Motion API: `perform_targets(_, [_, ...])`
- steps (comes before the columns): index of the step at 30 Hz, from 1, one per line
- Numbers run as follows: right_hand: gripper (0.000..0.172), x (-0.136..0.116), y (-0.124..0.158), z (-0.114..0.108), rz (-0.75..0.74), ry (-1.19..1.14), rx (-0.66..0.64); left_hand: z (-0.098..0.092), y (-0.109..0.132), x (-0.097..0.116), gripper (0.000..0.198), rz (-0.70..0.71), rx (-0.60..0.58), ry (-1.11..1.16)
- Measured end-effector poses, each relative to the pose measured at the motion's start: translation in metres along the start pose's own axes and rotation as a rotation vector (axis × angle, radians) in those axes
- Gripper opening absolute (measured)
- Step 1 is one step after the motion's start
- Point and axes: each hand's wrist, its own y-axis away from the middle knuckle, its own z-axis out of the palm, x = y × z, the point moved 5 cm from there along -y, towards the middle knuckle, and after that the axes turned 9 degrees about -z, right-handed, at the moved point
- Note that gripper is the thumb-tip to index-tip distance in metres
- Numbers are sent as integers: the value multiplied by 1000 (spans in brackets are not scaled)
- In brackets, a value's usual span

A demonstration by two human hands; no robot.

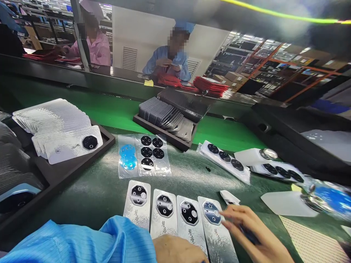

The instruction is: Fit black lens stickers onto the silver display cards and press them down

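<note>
Four silver panels with black camera discs lie side by side near the bottom: the leftmost panel (136, 213), the second panel (163, 229), the third panel (190, 233) and the rightmost panel (219, 243). My right hand (253, 230) is at the rightmost panel, thumb and forefinger at the right edge of its disc; a dark, slim object shows under the palm. My left hand (178, 248) lies across the lower part of the middle panels, its fingers out of view. Above the panels is a clear sheet (167, 170) with black round stickers and blue ones.
A dark tray (108, 140) of fanned silver panels stands left, a small black tray (164, 137) of dark plates at centre back. Sticker strips (225, 157), metal-topped white pieces (287, 204) and a yellowish sheet (312, 241) lie right. Two people sit beyond the green belt (227, 133).
</note>
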Motion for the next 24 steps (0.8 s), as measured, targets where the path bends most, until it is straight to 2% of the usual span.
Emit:
perform_targets(3, [30, 35, -13, -1, 60, 79, -1, 2, -1, -5, 24, 121, 22, -197])
perform_targets(6, [32, 50, -16, 9, 97, 83, -31, 3, 1, -4, 23, 203, 87, -395])
perform_targets(9, [29, 50, -17, 18, 114, 76, -96, -4, 1, 7, 25, 278, 176, -565])
perform_targets(13, [24, 44, -22, 20, 71, 73, -155, -8, -10, 20, 25, 294, 201, -666])
perform_targets(19, [20, 50, -29, 22, 25, 50, -201, 9, -36, 21, 20, 311, 209, -663])
perform_targets(24, [14, 51, -33, 25, -36, 9, -255, 14, -41, 19, 21, 290, 239, -671])
